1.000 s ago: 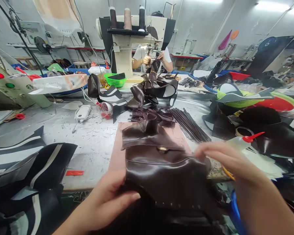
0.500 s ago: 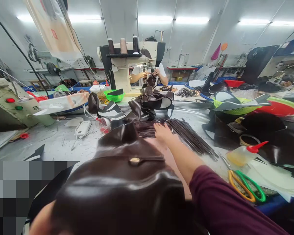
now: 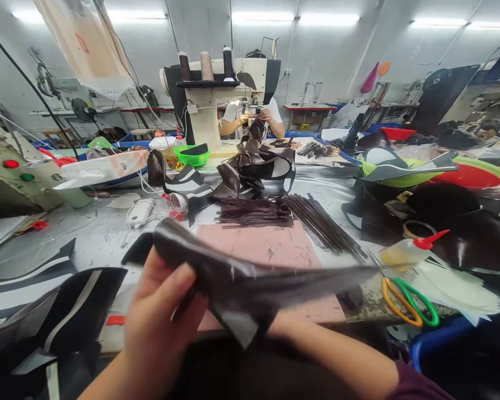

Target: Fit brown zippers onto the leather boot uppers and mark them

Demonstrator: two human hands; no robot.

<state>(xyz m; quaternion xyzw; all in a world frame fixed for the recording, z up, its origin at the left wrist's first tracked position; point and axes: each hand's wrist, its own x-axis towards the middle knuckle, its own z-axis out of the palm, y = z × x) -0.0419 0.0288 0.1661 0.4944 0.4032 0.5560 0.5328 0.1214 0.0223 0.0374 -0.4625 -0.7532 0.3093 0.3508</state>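
My left hand (image 3: 162, 300) grips one end of a dark brown glossy leather piece (image 3: 250, 278), thumb on top and fingers curled behind. The leather stretches to the right across the front of the bench, blurred by motion, with a pale grey patch at its lower edge. My right hand (image 3: 284, 325) reaches in under the leather; its fingers are hidden behind it. Beyond the leather lies a pink board (image 3: 258, 241). At the board's far edge is a bundle of dark leather strips (image 3: 254, 211), beside a fan of thin dark strips (image 3: 323, 228).
Scissors (image 3: 406, 303) with orange and green handles lie right, near a red-tipped glue bottle (image 3: 404, 253). Cut leather pieces (image 3: 79, 303) lie at left. A blue bin (image 3: 419, 353) stands lower right. Ahead, a person works at a sewing machine (image 3: 204, 114).
The large leather piece over my lap has been lifted and turned, showing more of the pink board. My right hand has drawn back from the strips; my left hand has risen into view.
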